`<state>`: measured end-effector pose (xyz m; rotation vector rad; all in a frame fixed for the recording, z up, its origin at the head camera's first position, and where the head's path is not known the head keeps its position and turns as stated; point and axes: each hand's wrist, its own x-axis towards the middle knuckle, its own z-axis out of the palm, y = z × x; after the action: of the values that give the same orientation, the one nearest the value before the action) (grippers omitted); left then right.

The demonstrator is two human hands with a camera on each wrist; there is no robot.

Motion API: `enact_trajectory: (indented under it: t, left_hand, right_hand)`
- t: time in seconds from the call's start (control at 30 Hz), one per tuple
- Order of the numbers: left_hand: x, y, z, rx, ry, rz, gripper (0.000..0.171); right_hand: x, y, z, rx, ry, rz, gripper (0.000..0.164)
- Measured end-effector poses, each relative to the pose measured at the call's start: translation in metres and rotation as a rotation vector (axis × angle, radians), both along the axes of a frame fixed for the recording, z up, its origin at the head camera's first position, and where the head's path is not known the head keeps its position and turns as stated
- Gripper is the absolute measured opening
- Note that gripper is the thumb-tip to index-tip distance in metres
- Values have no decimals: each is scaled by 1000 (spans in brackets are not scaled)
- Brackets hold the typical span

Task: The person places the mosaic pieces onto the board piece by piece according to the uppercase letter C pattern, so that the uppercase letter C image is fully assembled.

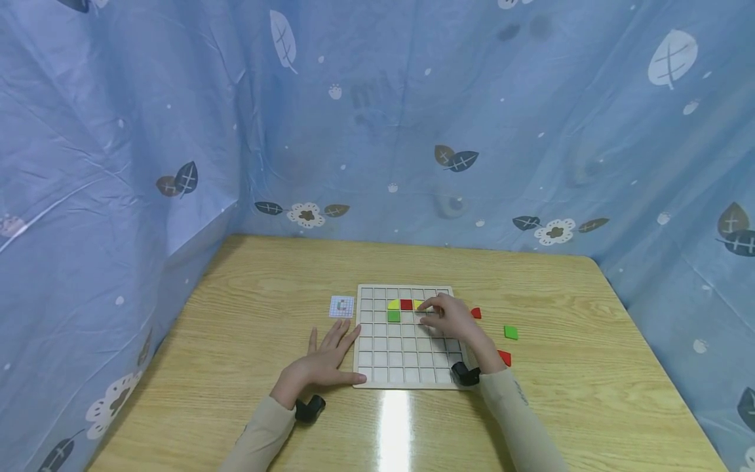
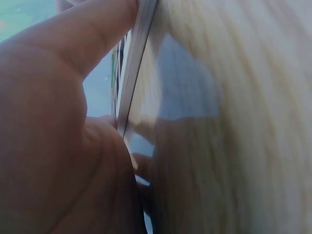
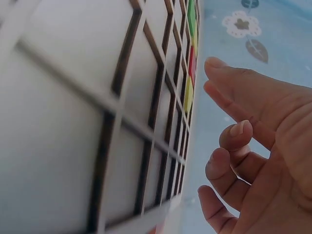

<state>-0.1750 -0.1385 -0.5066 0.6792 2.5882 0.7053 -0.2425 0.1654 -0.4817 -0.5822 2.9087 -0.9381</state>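
Observation:
A white gridded board [image 1: 379,344] lies flat on the table. Set in its cells are a yellow rounded tile [image 1: 394,305], a red square tile [image 1: 406,305], a second yellow tile [image 1: 417,304] and a green square tile [image 1: 393,316]. My right hand [image 1: 449,319] hovers over the board with its fingertips by the second yellow tile. In the right wrist view nothing shows between that hand's thumb and fingers. With fingers spread, my left hand [image 1: 324,364] rests at the board's left edge, its thumb on the near left corner.
A small printed grid card [image 1: 341,306] lies left of the board. Right of it are a red tile [image 1: 476,313], a green tile [image 1: 510,332] and another red tile [image 1: 504,358], partly hidden by the right arm. A blue patterned curtain [image 1: 377,131] hangs behind the wooden table [image 1: 283,275].

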Motion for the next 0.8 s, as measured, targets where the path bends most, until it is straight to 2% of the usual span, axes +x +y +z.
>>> enact_trajectory:
  t: [0.27,0.57,0.8]
  left_hand:
    - [0,1,4,-5,3,-3,100]
    - [1,2,3,-6,1,2,99]
    - [2,3,5,-17,8,7,97]
  right_hand:
    - [7,27,-2,-33,-21,-52,21]
    - [15,56,-3,-23,57,-49,22]
    - [19,76,-4,-29,30,-61,24]
